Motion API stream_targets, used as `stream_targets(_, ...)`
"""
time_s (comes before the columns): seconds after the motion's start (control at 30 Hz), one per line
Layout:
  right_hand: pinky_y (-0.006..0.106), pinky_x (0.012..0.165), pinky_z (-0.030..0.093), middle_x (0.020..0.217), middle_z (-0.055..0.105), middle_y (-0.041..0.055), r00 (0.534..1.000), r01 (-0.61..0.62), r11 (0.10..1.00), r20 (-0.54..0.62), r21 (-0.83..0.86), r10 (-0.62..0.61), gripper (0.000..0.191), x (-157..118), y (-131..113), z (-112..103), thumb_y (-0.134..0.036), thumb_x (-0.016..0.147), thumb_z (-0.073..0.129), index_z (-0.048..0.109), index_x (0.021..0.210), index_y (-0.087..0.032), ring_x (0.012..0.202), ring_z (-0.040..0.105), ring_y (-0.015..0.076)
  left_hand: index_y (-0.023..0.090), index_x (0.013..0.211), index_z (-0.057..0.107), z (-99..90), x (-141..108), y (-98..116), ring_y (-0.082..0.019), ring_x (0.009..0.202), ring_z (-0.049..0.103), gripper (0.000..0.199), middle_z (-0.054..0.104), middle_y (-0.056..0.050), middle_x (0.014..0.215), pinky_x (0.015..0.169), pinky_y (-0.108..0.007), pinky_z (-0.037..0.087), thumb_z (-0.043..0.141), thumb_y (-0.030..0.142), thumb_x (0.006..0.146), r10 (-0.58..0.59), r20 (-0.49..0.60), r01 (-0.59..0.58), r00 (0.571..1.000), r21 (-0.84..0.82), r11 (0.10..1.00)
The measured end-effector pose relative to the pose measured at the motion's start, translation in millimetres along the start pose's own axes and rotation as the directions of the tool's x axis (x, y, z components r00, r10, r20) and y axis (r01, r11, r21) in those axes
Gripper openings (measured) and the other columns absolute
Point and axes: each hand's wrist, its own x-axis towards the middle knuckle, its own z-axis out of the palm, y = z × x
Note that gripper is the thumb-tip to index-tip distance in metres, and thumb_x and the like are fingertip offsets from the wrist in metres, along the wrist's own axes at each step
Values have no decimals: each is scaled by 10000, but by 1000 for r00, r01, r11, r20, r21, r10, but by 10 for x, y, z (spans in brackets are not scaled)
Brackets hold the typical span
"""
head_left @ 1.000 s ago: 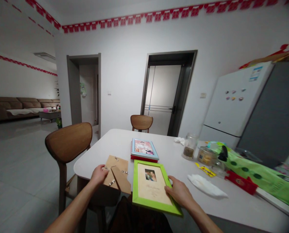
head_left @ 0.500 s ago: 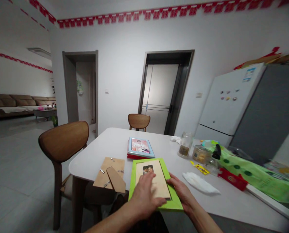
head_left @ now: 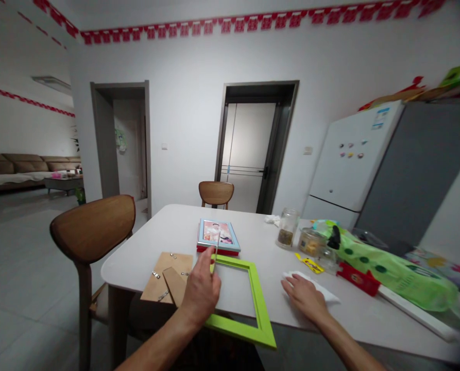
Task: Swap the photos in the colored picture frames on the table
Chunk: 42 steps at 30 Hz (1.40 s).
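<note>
Left hand (head_left: 201, 286): fingers pinched on a thin sheet (head_left: 217, 246), raised nearly edge-on above the far left part of the green frame (head_left: 259, 299); glass or card, cannot tell at this angle. Right hand (head_left: 305, 296): fingers spread over a white tissue (head_left: 329, 293) on the table (head_left: 156, 239); whether they grip it, cannot tell. Frame lies face up, opening bare, near side reaching past the table's edge. Sheet probably light and stiff; if glass, brittle, slick and quick to smudge, so best held by opposite edges, no squeezing at a corner. Tissue looks soft, limp; bunch it from the middle. Frame seems light and rigid, best taken by a side rail. Backing board (head_left: 149, 289) with metal clips, just left of the frame, likely stiff but thin; lift by its edges, clear of clips.
</note>
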Motion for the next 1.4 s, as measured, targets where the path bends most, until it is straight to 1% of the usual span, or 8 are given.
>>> stream_targets(0.1,516,834,333,1205,459,138,994,-35,975,94,-221,57,382,46,525,-41,-347,801,306,559,1018,-162,1122,385,291,149,1186,364,-118,-18,-214,-179,978,496,521,496,-76,1125,877,-305,389,386,64,672,-172,-113,166,979,-58,984)
stream_targets(0.2,532,824,327,1244,400,169,983,-181,928,-42,-326,177,393,4,597,-116,-347,790,335,544,1054,-144,1145,344,322,119,1166,379,-180,-98,-449,-175,967,513,523,539,-83,1062,856,-284,400,399,51,647,-323,-111,306,940,-140,941)
stream_targets(0.3,465,872,325,1236,411,163,991,-56,970,-135,-235,24,406,-111,154,-111,-336,791,335,528,1086,-134,1133,369,291,128,1166,378,-182,-202,-696,-168,986,515,533,553,-71,1045,854,-268,395,410,41,641,-419,-86,398,904,-186,898)
stream_targets(0.47,292,891,350,1073,551,118,978,194,974,50,116,-200,472,-383,-750,133,-415,765,356,524,1088,-114,1008,490,206,120,1157,369,-124,-385,-1037,-143,1007,511,560,559,-73,1060,857,-218,381,393,-9,613,-500,10,486,866,-255,836)
stream_targets(0.63,304,891,341,1124,504,136,994,105,994,33,-24,-104,478,-386,-791,268,-206,662,433,497,1122,-94,1024,473,229,99,1164,355,-120,-433,-1079,-133,983,530,575,560,-86,1084,823,-189,399,370,-22,602,-508,101,516,856,-250,819)
stream_targets(0.93,305,927,313,1126,526,124,995,75,997,62,-36,-72,491,-292,-281,199,-187,673,385,473,1136,-49,1022,476,217,75,1192,411,19,-515,-613,-223,1201,285,590,355,-135,1291,1008,-312,204,467,85,605,-215,249,163,944,213,963)
stream_targets(1.17,310,933,312,1158,516,103,995,88,996,47,11,-88,485,-302,-173,237,-213,686,377,481,1137,-67,1046,463,212,116,1212,399,283,-458,-427,-251,1239,180,634,276,-127,1335,1015,-391,149,446,28,587,-84,471,-90,878,335,938)
stream_targets(1.4,309,924,325,1113,548,114,995,97,992,6,79,-97,462,-296,-158,259,-248,695,387,518,1099,-67,1021,487,210,133,1194,421,443,-367,-535,-238,1191,299,419,369,-126,1284,982,-375,228,340,83,786,-99,472,-126,876,423,897)
